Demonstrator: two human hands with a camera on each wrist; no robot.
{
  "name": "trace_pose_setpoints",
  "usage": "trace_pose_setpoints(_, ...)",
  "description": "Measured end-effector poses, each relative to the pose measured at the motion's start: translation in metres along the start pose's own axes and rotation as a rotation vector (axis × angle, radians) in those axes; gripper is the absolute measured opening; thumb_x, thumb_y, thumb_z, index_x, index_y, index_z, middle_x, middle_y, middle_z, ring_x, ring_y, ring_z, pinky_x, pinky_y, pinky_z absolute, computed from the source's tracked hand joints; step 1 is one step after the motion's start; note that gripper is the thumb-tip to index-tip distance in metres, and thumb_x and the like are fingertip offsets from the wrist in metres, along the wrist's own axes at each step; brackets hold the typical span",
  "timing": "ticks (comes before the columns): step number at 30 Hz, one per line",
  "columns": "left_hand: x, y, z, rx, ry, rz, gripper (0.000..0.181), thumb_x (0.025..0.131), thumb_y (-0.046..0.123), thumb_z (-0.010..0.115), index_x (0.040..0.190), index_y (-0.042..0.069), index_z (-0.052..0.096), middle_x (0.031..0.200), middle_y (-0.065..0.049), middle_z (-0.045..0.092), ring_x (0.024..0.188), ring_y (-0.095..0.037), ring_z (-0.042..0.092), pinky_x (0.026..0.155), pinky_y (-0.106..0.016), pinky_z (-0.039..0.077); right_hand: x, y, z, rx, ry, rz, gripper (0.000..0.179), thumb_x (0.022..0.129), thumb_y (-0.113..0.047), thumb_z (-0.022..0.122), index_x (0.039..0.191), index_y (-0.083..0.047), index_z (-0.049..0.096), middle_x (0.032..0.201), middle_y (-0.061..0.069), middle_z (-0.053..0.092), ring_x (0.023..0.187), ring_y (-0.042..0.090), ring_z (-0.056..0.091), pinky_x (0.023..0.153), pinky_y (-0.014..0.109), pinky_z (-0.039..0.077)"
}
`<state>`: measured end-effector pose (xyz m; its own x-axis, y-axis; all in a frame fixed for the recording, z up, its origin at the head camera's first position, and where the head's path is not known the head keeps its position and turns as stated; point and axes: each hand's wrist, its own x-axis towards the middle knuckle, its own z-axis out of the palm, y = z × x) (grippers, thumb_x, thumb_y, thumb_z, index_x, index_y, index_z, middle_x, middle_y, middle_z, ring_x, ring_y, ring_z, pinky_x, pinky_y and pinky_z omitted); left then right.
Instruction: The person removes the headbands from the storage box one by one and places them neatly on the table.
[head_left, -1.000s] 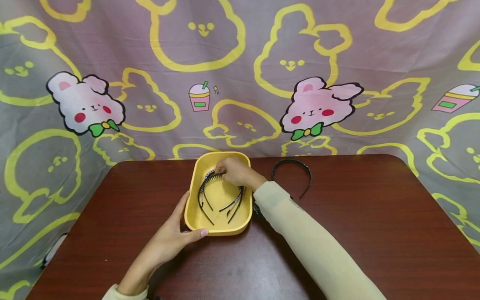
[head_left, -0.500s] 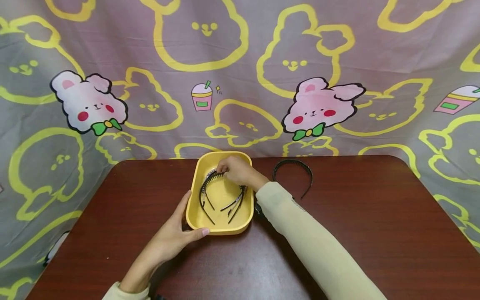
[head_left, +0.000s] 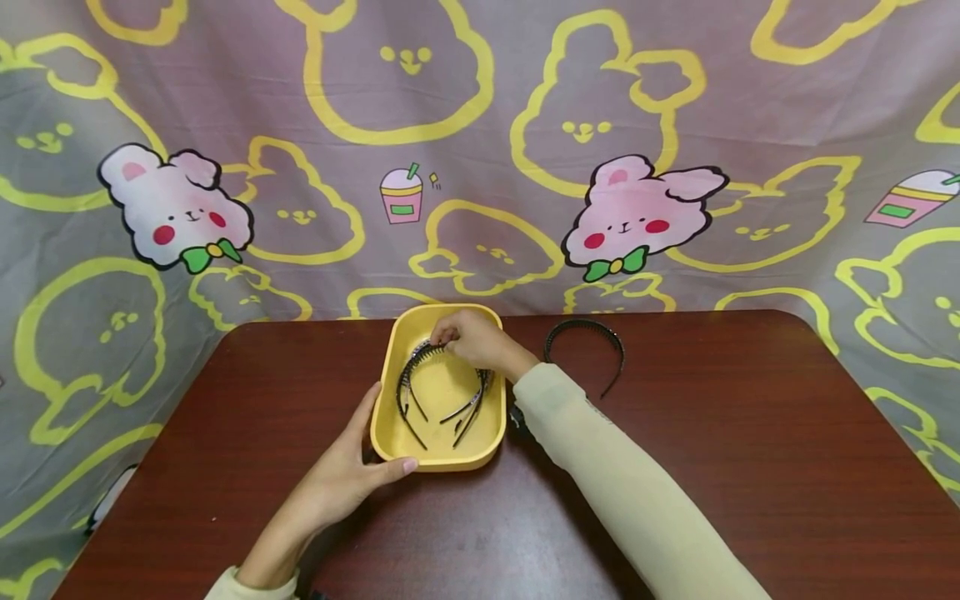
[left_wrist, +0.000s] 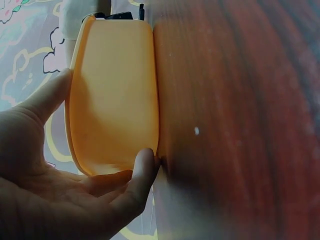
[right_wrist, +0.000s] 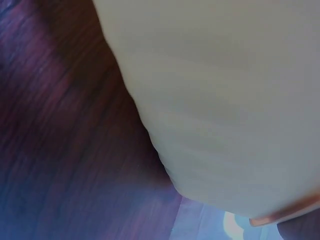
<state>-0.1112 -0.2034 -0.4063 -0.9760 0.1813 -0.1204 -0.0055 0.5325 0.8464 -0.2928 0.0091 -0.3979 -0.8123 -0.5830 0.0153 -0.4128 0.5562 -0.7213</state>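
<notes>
A yellow plastic bin (head_left: 450, 463) stands on the table, its long side running away from me. Inside lie black toothed headbands (head_left: 406, 379), overlapping, with a shiny, patterned one among them. My left hand (head_left: 337, 479) grips the bin's near-left corner, thumb on the rim. In the left wrist view the fingers of that hand (left_wrist: 75, 200) curl along the wall of the bin (left_wrist: 115, 90). My right hand (head_left: 476, 340) reaches over the bin's right side and pinches the top of a headband; the palm hides part of it. The right wrist view shows mostly sleeve (right_wrist: 210, 100).
Another black toothed headband (head_left: 581, 322) lies on the dark red-brown table (head_left: 720, 433), right of the bin near the back edge. A patterned cloth (head_left: 480, 167) with bunny drawings hangs directly behind the table and at its sides.
Almost nothing differs. The fingers of my right hand shift very slightly at the top of the headbands; my left hand and the bin keep their place.
</notes>
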Motion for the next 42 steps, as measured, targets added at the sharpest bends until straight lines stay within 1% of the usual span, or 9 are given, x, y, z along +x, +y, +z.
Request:
trace_pose_setpoints(4, 0.0, -0.0002, 0.0003, -0.009, 0.001, 0.006, 0.118, 0.087, 0.031, 0.087, 0.17, 0.025, 0.004, 0.172, -0.02, 0.024, 0.151, -0.037, 0.034, 0.121, -0.062, 0.026, 0.0002, 0.0016, -0.0002, 0.017, 0.006, -0.005, 0.028, 0.095, 0.011, 0.06, 0.108, -0.006, 0.079, 0.108, 0.01, 0.075, 0.107, 0.024, 0.068, 0.097, 0.036, 0.055)
trace_pose_setpoints(8, 0.0, -0.0006, 0.0005, -0.002, 0.001, -0.005, 0.118, 0.087, 0.031, 0.087, 0.17, 0.025, 0.004, 0.172, -0.02, 0.024, 0.148, -0.036, 0.037, 0.121, -0.061, 0.027, -0.0002, 0.002, -0.0003, 0.027, 0.006, -0.007, 0.028, 0.095, 0.011, 0.06, 0.108, -0.006, 0.079, 0.108, 0.009, 0.075, 0.107, 0.024, 0.068, 0.097, 0.036, 0.055)
trace_pose_setpoints(12, 0.0002, -0.0011, 0.0008, 0.006, 0.0, -0.015, 0.118, 0.087, 0.032, 0.087, 0.17, 0.026, 0.003, 0.172, -0.02, 0.023, 0.148, -0.037, 0.037, 0.122, -0.062, 0.026, -0.0013, 0.0013, -0.0007, 0.033, 0.005, -0.006, 0.027, 0.095, 0.011, 0.061, 0.108, -0.005, 0.079, 0.109, 0.011, 0.076, 0.108, 0.025, 0.068, 0.096, 0.036, 0.056)
trace_pose_setpoints(18, 0.0001, -0.0009, 0.0005, 0.012, -0.005, -0.02, 0.118, 0.087, 0.033, 0.087, 0.17, 0.029, 0.003, 0.172, -0.02, 0.024, 0.148, -0.038, 0.037, 0.121, -0.063, 0.028, -0.0019, 0.0009, -0.0008, 0.044, 0.01, 0.013, 0.022, 0.098, 0.007, 0.063, 0.109, -0.005, 0.078, 0.11, 0.011, 0.076, 0.104, 0.024, 0.07, 0.091, 0.034, 0.056)
trace_pose_setpoints(26, -0.0002, -0.0014, 0.0002, 0.016, -0.011, -0.031, 0.119, 0.088, 0.035, 0.086, 0.17, 0.028, 0.001, 0.173, -0.02, 0.02, 0.153, -0.04, 0.03, 0.122, -0.065, 0.024, -0.0034, 0.001, -0.0011, 0.065, 0.029, 0.007, 0.019, 0.099, 0.006, 0.064, 0.105, -0.006, 0.078, 0.106, 0.011, 0.075, 0.099, 0.021, 0.069, 0.085, 0.031, 0.056)
trace_pose_setpoints(32, 0.0003, -0.0016, 0.0004, 0.012, -0.008, -0.037, 0.118, 0.087, 0.037, 0.087, 0.17, 0.03, 0.002, 0.174, -0.018, 0.019, 0.155, -0.041, 0.026, 0.123, -0.066, 0.022, -0.0041, 0.0013, -0.002, 0.068, 0.025, -0.001, 0.021, 0.099, 0.007, 0.061, 0.106, -0.005, 0.077, 0.108, 0.011, 0.075, 0.102, 0.023, 0.07, 0.09, 0.034, 0.056)
trace_pose_setpoints(39, 0.0001, -0.0013, -0.0002, 0.015, -0.01, -0.018, 0.118, 0.088, 0.035, 0.086, 0.17, 0.027, 0.002, 0.174, -0.019, 0.02, 0.156, -0.042, 0.026, 0.123, -0.066, 0.022, -0.0033, 0.0015, -0.0037, 0.05, 0.011, 0.0, 0.027, 0.098, 0.01, 0.057, 0.11, -0.004, 0.077, 0.113, 0.011, 0.076, 0.112, 0.027, 0.069, 0.1, 0.037, 0.055)
trace_pose_setpoints(42, -0.0001, -0.0011, -0.0003, 0.014, -0.012, -0.021, 0.118, 0.088, 0.035, 0.086, 0.17, 0.027, 0.002, 0.174, -0.018, 0.02, 0.157, -0.042, 0.025, 0.123, -0.066, 0.021, -0.0033, 0.0006, -0.0045, 0.043, 0.001, -0.003, 0.028, 0.098, 0.01, 0.056, 0.112, -0.003, 0.078, 0.115, 0.011, 0.076, 0.114, 0.027, 0.068, 0.101, 0.038, 0.055)
